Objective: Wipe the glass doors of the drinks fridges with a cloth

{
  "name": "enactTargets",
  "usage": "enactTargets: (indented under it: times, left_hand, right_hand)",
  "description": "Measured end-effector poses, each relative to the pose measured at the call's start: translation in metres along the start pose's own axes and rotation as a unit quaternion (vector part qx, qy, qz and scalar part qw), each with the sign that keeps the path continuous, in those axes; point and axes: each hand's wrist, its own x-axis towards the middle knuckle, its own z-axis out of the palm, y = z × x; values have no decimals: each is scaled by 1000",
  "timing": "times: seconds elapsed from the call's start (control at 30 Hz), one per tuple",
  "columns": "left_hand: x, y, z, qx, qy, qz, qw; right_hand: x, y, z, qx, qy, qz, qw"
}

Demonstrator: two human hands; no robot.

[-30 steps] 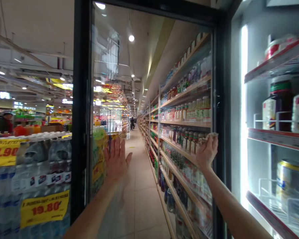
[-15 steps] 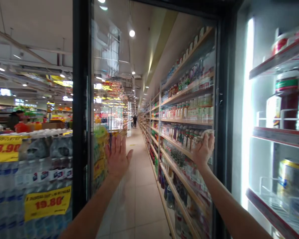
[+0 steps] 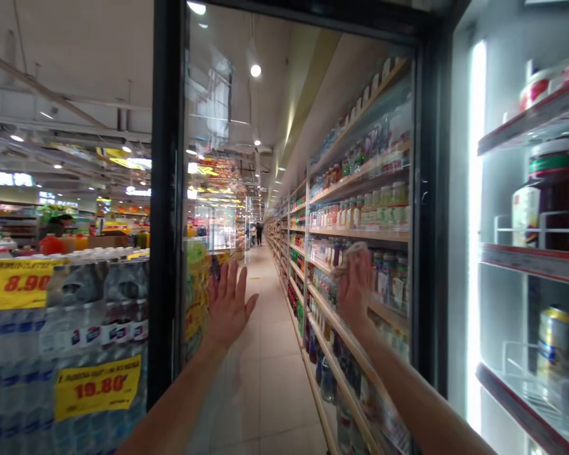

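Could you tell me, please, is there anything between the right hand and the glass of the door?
Only the crumpled cloth in the right hand; nothing else visible stands between that hand and the door glass.

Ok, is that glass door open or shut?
Open: the glass door stands swung out, with the lit cooler shelves showing uncovered to its right.
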Motion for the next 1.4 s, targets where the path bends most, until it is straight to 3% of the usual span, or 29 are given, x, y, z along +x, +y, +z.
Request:
enactTargets:
  times: [0.1, 0.17, 0.23, 0.33, 0.4, 0.47, 0.57, 0.63, 0.7, 0.77, 0.83, 0.9, 1.0, 1.07, 1.13, 1.2, 1.27, 1.33, 1.4]
  left_hand:
    - [0, -1, 2, 0, 4, 6, 1000]
    - [0, -2, 3, 2, -1, 2, 1000]
    - [0, -2, 3, 8, -2, 1, 1000]
    - [0, -2, 2, 15, 8, 6, 1000]
    - [0, -1, 2, 16, 15, 8, 1000]
    - [1, -1, 2, 16, 19, 10, 1000]
    - [2, -2, 2, 20, 26, 18, 999]
    - [2, -2, 2, 23, 30, 19, 999]
    - [2, -2, 2, 22, 26, 16, 999]
    - [1, -2, 2, 14, 18, 9, 1000]
    - [1, -2, 2, 5, 10, 2, 1000]
    - [0, -2, 3, -3, 6, -4, 1000]
    - [0, -4, 4, -13, 8, -2, 1000]
    - [0, -5, 5, -19, 9, -4, 1000]
    - [-1, -5, 5, -20, 5, -8, 1000]
    - [0, -4, 5, -14, 6, -6, 1000]
    - [0, -3, 5, -5, 14, -2, 1000]
    - [1, -2, 6, -1, 26, 1, 1000]
    - [1, -3, 7, 0, 35, 5, 999]
  right_hand:
    - [-28, -40, 3, 55, -89, -182, 978]
    - [-36, -40, 0, 66, -113, -247, 960]
    - [-29, -15, -4, 43, -89, -212, 972]
    - [-6, 25, -8, -16, -1, -14, 1000]
    - [0, 27, -8, -26, 25, 60, 998]
    - [-8, 7, -5, -2, -8, 3, 1000]
    - [-32, -25, -3, 53, -103, -188, 975]
    - [-37, -23, -3, 57, -121, -237, 962]
    - [-29, -5, -4, 24, -87, -178, 980]
    - [-13, 13, -4, -15, -30, -63, 997]
    - [-2, 12, -1, -31, 11, 12, 999]
    - [-5, -8, 1, -13, -3, -27, 1000]
    - [-27, -37, 1, 33, -80, -207, 975]
    - [-36, -30, -4, 39, -93, -256, 961]
    - [-35, 1, -11, 14, -67, -203, 977]
    - [-25, 37, -16, -23, -21, -81, 996]
    - [-17, 55, -17, -46, 26, 40, 998]
    - [-19, 45, -14, -33, 30, 67, 997]
    - [-32, 16, -9, 1, -29, -20, 999]
